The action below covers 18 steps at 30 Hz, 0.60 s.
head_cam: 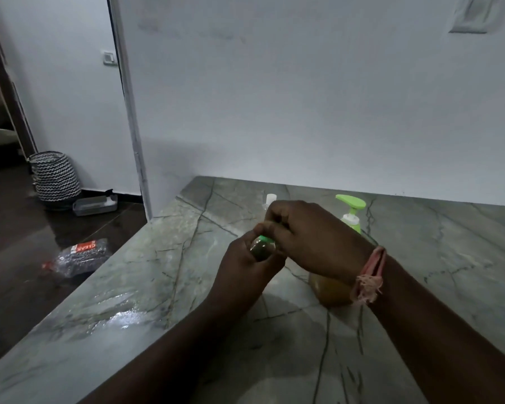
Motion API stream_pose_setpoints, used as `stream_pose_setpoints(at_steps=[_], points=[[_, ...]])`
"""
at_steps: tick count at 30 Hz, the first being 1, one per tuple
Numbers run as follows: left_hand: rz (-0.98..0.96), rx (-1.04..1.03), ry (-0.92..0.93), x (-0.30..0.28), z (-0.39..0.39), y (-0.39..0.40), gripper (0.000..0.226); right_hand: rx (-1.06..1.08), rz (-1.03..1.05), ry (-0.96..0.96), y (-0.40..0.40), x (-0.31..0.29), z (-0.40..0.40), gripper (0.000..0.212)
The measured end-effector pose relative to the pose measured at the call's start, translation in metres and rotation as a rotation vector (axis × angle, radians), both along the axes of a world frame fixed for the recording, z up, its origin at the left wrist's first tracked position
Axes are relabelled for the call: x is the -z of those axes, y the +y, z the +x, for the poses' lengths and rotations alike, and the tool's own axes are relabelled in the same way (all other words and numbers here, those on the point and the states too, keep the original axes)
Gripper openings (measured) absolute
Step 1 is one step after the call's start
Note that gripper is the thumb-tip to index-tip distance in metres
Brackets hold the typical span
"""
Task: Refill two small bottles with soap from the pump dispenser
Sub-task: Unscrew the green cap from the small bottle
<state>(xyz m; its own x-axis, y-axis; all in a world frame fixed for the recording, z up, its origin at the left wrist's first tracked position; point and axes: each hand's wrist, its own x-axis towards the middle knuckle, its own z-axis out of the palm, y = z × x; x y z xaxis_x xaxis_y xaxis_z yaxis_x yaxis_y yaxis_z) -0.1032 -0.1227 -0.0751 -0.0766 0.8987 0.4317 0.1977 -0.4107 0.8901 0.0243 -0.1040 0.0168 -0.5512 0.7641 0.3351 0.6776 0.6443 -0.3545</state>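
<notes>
My left hand (242,266) grips a small clear bottle (262,249) with dark liquid and a green neck, held above the marble counter (158,287). My right hand (309,234) pinches at the bottle's top with its fingertips; whatever it pinches is hidden. Behind my right hand stands the pump dispenser (351,211), with a light-green pump head and yellowish soap in its lower body (331,290). A second small bottle with a white cap (270,198) peeks out behind my right hand, mostly hidden.
The counter meets a white wall at the back and ends at an edge on the left. Below on the dark floor lie a plastic-wrapped packet (79,256), a clear tray (95,205) and a zigzag-patterned basket (54,177).
</notes>
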Motion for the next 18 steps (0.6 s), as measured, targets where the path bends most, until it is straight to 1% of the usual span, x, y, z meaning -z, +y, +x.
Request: stream_pose_setpoints(at_steps=[1,2,4,7,8,9,11,12,13,14,16,18], points=[[-0.071,0.046,-0.037,0.0,-0.003,0.002,0.007,-0.059,-0.023,-0.019,0.004,0.0,0.004,0.013],[-0.133,0.092,-0.067,0.002,-0.006,0.004,0.012,-0.115,-0.045,-0.04,0.007,0.001,0.008,0.008],[-0.208,0.171,-0.069,0.005,-0.01,0.007,0.019,-0.202,-0.084,-0.078,0.01,-0.001,0.014,0.016],[-0.2,0.212,-0.052,0.004,-0.009,0.01,0.014,-0.291,-0.189,-0.096,0.015,-0.009,0.02,0.023],[-0.183,0.209,-0.058,0.003,-0.008,0.011,0.014,-0.279,-0.212,-0.107,0.017,-0.011,0.02,0.022],[-0.165,0.195,-0.056,0.002,-0.008,0.012,0.013,-0.23,-0.189,-0.127,0.019,-0.013,0.02,0.023],[-0.135,0.144,-0.026,0.003,-0.007,0.013,0.017,-0.07,-0.04,-0.189,0.022,-0.017,0.015,0.032],[-0.125,0.122,-0.007,0.004,-0.007,0.013,0.018,-0.023,0.019,-0.202,0.023,-0.018,0.011,0.037],[-0.119,0.111,0.012,0.004,-0.008,0.013,0.019,-0.023,0.028,-0.199,0.024,-0.017,0.009,0.04],[-0.113,0.106,0.03,0.004,-0.008,0.012,0.019,-0.051,-0.009,-0.195,0.024,-0.016,0.008,0.041],[-0.107,0.117,0.056,0.003,-0.009,0.011,0.015,-0.142,-0.118,-0.202,0.025,-0.015,0.011,0.028],[-0.122,0.142,0.043,0.002,-0.009,0.011,0.016,-0.271,-0.148,-0.186,0.027,-0.018,0.019,0.006]])
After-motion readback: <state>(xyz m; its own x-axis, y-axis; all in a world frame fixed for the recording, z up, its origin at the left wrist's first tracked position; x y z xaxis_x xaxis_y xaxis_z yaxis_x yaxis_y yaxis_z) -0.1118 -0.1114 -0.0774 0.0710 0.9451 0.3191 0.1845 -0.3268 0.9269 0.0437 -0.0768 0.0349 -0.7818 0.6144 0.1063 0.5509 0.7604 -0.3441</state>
